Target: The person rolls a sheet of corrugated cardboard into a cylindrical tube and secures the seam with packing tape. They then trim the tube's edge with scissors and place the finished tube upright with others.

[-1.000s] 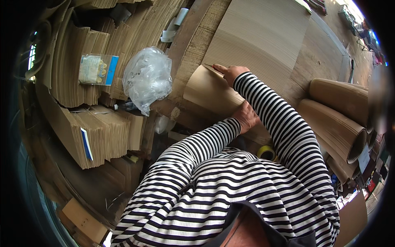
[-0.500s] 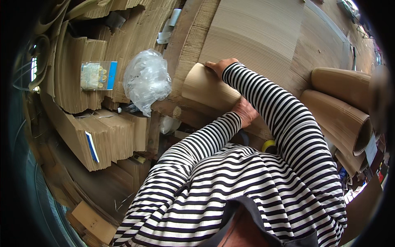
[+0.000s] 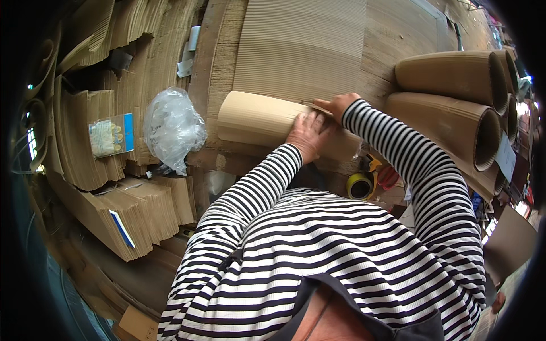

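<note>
A sheet of corrugated cardboard lies ribbed side up on the wooden table. Its near end is curled into a cardboard roll with a smooth, paler outside. My left hand rests over the near side of this roll, fingers bent onto its top. Just to the right, my right hand grips the upper edge toward the roll's right end, index finger stretched along it. The two hands almost meet. What lies under the right palm is hidden.
Finished-looking brown cardboard rolls are stacked on the right. A yellow tape dispenser and a red-handled tool lie near my body. Left stand a clear plastic bag, a printed packet and stacked cardboard sheets.
My right hand has moved from the roll's left part to its right end. My left hand has come up onto the roll. The view has shifted, showing more of the tape dispenser.
</note>
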`<action>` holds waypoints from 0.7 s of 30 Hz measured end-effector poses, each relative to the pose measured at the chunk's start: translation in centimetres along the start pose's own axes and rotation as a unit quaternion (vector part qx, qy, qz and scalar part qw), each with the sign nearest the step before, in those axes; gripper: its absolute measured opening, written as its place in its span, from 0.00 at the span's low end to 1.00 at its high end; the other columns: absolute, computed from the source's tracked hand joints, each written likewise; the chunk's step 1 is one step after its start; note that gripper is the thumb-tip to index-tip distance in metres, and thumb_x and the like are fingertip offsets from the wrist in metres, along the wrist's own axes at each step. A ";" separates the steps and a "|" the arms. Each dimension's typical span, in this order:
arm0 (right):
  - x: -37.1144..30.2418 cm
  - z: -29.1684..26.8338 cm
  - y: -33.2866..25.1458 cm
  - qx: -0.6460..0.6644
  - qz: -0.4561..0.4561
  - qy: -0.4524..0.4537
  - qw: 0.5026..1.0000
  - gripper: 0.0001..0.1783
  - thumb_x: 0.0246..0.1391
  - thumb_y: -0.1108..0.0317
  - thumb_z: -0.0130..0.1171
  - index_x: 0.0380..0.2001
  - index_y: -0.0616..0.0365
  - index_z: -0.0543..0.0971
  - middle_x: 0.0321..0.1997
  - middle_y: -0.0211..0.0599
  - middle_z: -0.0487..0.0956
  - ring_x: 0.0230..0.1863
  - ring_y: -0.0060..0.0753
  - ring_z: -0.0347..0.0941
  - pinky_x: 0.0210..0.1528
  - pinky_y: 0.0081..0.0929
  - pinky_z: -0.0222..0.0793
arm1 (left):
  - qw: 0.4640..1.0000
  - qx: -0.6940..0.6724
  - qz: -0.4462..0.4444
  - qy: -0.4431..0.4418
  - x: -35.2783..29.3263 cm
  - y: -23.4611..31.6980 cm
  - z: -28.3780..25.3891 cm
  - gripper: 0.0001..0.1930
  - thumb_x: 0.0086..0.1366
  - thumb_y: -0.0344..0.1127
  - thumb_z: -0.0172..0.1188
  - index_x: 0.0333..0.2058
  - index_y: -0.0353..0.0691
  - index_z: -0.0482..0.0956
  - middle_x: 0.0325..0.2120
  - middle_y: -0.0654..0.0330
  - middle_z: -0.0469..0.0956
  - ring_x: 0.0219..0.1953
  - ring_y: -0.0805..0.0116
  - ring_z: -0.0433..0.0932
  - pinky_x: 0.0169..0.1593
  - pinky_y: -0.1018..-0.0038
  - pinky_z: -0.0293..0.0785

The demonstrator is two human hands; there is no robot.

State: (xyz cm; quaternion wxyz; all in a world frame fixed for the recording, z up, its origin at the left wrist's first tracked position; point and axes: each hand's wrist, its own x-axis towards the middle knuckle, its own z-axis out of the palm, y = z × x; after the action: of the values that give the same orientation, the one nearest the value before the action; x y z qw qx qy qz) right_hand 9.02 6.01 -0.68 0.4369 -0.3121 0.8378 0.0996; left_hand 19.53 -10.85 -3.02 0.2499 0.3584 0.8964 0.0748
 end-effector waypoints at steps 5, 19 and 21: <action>-5.7 2.9 3.4 0.025 0.080 -0.044 0.996 0.43 0.63 0.64 0.58 0.76 0.21 0.54 0.45 0.42 0.84 0.45 0.40 0.84 0.42 0.36 0.81 | 0.997 -0.027 0.006 0.065 -0.4 -0.1 0.3 0.57 0.47 0.57 0.78 0.72 0.53 0.55 0.68 0.50 0.58 0.71 0.48 0.57 0.71 0.43 0.51; -10.2 17.0 8.4 0.139 0.189 0.185 0.954 0.33 0.66 0.64 0.54 0.71 0.29 0.61 0.49 0.49 0.78 0.49 0.50 0.78 0.55 0.46 0.75 | 0.996 -0.020 0.017 0.089 -0.2 0.0 0.7 0.58 0.45 0.58 0.78 0.72 0.54 0.55 0.68 0.51 0.59 0.70 0.49 0.56 0.70 0.43 0.53; -11.0 21.6 9.3 0.140 0.170 0.343 0.913 0.26 0.65 0.61 0.56 0.66 0.42 0.70 0.52 0.51 0.78 0.56 0.53 0.74 0.62 0.44 0.70 | 0.996 -0.024 0.017 0.082 -0.2 0.1 0.5 0.59 0.45 0.59 0.78 0.72 0.54 0.55 0.69 0.51 0.58 0.71 0.49 0.56 0.70 0.43 0.52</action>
State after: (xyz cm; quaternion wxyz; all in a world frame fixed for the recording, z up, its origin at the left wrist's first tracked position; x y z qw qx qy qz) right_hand 22.47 27.60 -5.80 0.1383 -0.1156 0.9818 -0.0597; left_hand 19.94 -10.94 -3.42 0.1827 0.3602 0.9056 0.1292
